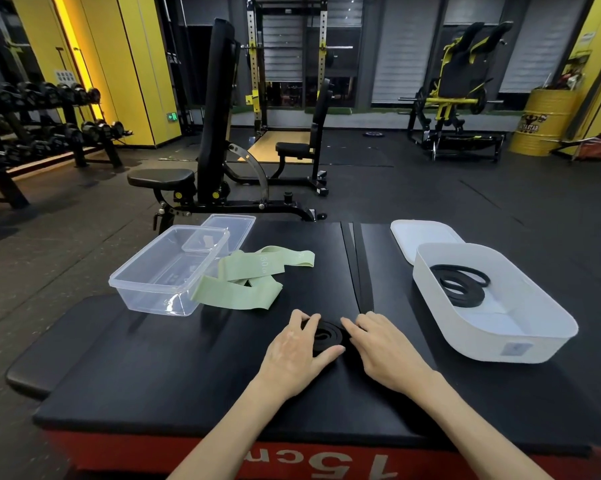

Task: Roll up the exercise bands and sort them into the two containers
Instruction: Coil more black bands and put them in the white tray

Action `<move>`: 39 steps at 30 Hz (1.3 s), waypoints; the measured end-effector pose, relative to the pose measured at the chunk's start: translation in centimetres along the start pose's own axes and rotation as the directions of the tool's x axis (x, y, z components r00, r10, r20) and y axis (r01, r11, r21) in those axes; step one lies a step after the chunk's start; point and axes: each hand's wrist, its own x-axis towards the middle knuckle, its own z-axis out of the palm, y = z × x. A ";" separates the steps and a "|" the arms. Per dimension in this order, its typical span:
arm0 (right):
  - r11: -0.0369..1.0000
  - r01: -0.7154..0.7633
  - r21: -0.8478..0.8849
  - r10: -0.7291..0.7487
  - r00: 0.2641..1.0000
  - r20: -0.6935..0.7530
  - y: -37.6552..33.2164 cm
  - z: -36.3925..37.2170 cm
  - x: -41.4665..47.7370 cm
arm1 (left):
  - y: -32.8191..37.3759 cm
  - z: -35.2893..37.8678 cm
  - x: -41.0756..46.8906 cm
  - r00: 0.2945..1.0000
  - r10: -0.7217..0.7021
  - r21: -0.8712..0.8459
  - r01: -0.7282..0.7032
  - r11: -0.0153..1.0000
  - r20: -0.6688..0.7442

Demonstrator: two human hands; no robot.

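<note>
A partly rolled black exercise band (pixel 325 336) lies flat on the black padded platform (pixel 188 368), its unrolled tail (pixel 359 271) running away toward the far edge. My left hand (pixel 297 351) grips the coil between fingers and thumb. My right hand (pixel 378 344) rests its fingers on the coil's right side where the tail leaves it. Green fabric bands (pixel 247 282) lie loose beside the clear plastic container (pixel 153 289). The white container (pixel 500 337) on the right holds a coiled black band (pixel 460 280).
A clear lid (pixel 229 225) lies behind the clear container and a white lid (pixel 420 237) behind the white one. Beyond the platform stand a black adjustable bench (pixel 216 133), a dumbbell rack (pixel 32 133) at left and a yellow drum (pixel 545 123) at right.
</note>
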 end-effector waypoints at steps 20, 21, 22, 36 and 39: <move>0.991 -0.023 0.129 0.011 0.996 0.093 0.7 -1.0 -2.3 | -2.4 -2.8 2.6 0.888 0.283 0.190 -0.368 0.910 0.363; 0.994 0.001 0.111 -0.014 0.993 0.119 1.1 -1.2 -2.2 | -2.5 -3.0 3.0 0.876 0.326 0.269 -0.430 0.862 0.355; 0.995 0.029 0.093 -0.042 0.989 0.142 1.4 -1.6 -2.1 | -2.6 -3.1 3.2 0.864 0.369 0.300 -0.473 0.828 0.342; 0.992 -0.063 0.108 0.065 0.998 -0.016 -0.5 -0.2 -1.2 | 0.4 1.1 0.5 0.991 0.113 0.119 -0.104 0.987 -0.073; 0.993 -0.074 0.090 0.076 0.997 -0.022 -0.7 0.1 -1.1 | 0.8 2.0 0.4 0.982 0.093 0.162 -0.067 0.984 -0.163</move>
